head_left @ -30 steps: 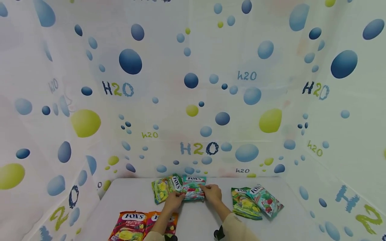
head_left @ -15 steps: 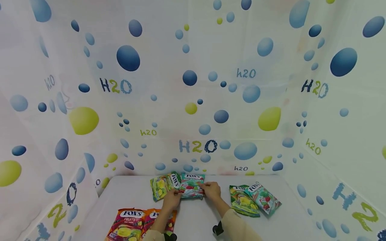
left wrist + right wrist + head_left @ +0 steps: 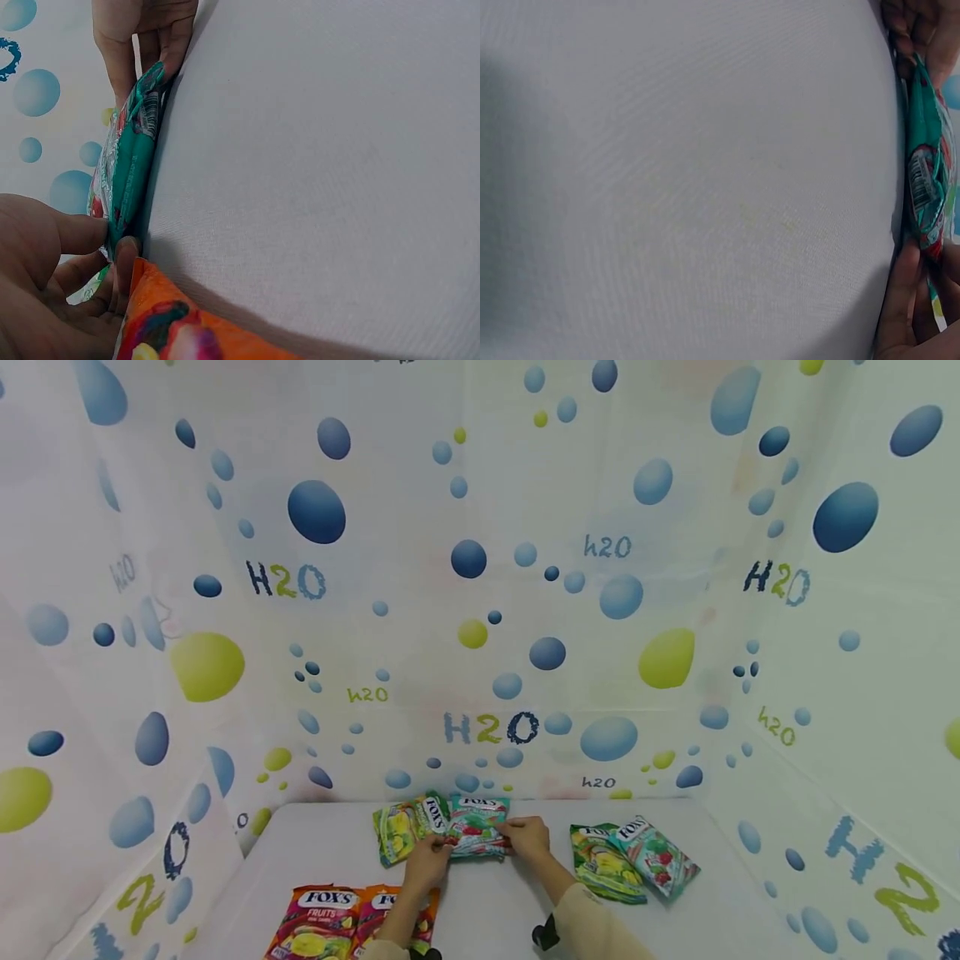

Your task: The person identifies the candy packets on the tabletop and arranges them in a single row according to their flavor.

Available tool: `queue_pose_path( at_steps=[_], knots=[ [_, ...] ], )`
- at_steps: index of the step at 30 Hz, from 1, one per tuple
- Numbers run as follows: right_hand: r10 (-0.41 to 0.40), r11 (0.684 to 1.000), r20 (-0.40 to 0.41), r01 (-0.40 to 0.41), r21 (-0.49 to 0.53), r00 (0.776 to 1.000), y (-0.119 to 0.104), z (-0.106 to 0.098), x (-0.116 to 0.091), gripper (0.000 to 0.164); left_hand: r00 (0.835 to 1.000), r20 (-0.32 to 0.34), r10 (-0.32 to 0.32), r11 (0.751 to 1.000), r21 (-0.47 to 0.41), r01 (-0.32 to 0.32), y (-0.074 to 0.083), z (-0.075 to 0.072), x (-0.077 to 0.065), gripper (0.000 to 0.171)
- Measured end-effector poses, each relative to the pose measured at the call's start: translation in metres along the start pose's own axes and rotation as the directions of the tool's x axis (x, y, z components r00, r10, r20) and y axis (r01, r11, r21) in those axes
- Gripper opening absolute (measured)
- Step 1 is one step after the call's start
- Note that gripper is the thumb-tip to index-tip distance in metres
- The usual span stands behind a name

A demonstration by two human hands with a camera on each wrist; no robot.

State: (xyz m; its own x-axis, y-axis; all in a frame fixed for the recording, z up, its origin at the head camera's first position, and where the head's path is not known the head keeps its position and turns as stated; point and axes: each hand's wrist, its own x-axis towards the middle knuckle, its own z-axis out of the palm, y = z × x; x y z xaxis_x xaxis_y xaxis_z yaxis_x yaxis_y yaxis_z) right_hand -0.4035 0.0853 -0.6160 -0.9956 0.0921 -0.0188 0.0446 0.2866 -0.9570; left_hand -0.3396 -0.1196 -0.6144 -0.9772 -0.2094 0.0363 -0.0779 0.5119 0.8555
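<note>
A teal FOX'S candy bag [image 3: 477, 823] with red fruit on it lies at the far side of the table, between both hands. My left hand [image 3: 427, 863] pinches its near left corner, thumb on top and fingers below in the left wrist view. On the opposite side, my right hand [image 3: 529, 838] pinches its right edge. The bag's teal back seam [image 3: 133, 169] shows in the left wrist view, its barcode [image 3: 921, 180] in the right wrist view. Just left, partly beside the teal bag, sits a green-yellow FOX'S bag [image 3: 399, 828].
Two orange-red FOX'S Fruits bags [image 3: 315, 920] lie at the front left, the second partly behind the left forearm. At the right, a green-yellow bag [image 3: 606, 865] lies under the edge of another teal bag [image 3: 658, 857]. A patterned curtain [image 3: 480, 610] encloses the white table [image 3: 495, 918].
Both hands keep hold of the teal candy bag, which stays in nearly the same place. The head view shifts slightly; the other bags have not moved.
</note>
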Motion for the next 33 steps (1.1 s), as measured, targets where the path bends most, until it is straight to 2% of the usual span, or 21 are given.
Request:
queue_pose_path(
  at_steps=[12, 19, 26, 33],
  knots=[
    [-0.019, 1.0, 0.006, 0.018, 0.01, 1.0, -0.001, 0.002, -0.001, 0.021, 1.0, -0.029, 0.001, 1.0, -0.017, -0.002, 0.006, -0.002, -0.005, 0.024],
    [-0.007, 1.0, 0.008, 0.007, 0.012, 1.0, -0.001, -0.002, 0.0, 0.02, 1.0, -0.004, 0.003, 0.999, -0.05, -0.003, 0.004, -0.003, -0.004, 0.025],
    [-0.044, 0.999, 0.006, 0.044, -0.005, 0.999, 0.002, -0.004, -0.002, 0.02, 1.0, 0.012, 0.015, 0.994, -0.106, -0.014, 0.003, -0.003, -0.007, 0.024],
    [-0.063, 0.998, -0.003, 0.063, -0.017, 0.998, 0.004, -0.009, -0.005, 0.019, 0.999, 0.029, 0.03, 0.993, -0.119, -0.027, 0.006, -0.004, -0.011, 0.022]
  ],
)
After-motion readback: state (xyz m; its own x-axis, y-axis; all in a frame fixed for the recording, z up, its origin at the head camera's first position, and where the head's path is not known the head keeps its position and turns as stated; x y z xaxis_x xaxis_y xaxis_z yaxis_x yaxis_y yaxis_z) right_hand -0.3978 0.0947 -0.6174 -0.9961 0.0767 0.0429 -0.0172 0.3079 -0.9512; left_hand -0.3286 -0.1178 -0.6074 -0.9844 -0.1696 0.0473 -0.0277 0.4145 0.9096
